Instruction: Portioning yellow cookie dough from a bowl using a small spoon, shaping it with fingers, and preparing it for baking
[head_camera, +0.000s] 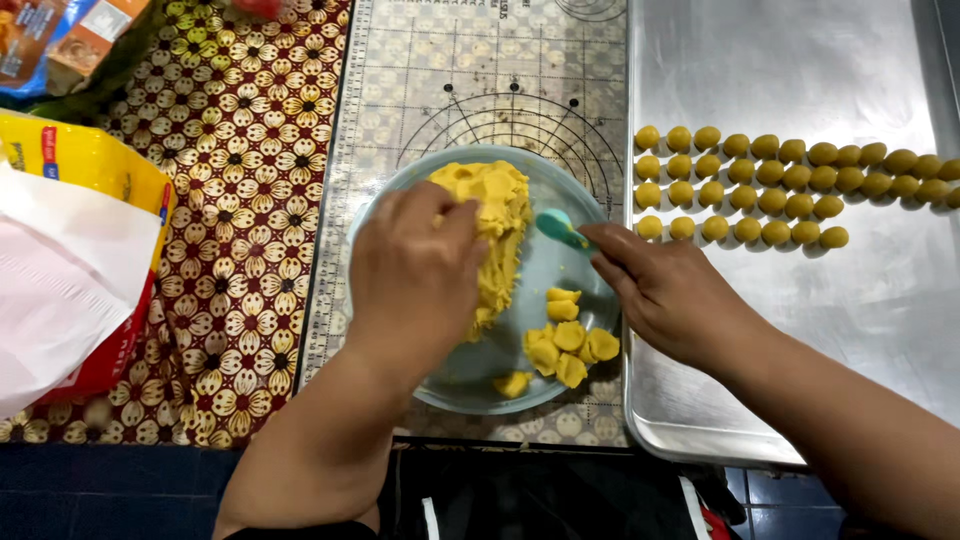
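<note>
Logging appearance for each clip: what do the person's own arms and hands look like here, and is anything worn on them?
Both are bare: the left hand and right hand have no gloves, and no rings, watch or bracelets show. The forearms are uncovered as far as the frame shows them, with no sleeve in view. Nails are short and look unpainted. No markings can be made out.

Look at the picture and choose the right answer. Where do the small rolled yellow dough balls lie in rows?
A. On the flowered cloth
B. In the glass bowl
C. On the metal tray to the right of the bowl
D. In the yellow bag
C: the rolled dough balls lie in rows on the metal tray, right of the glass bowl, which holds only the dough lump and cut dough pieces.
</note>
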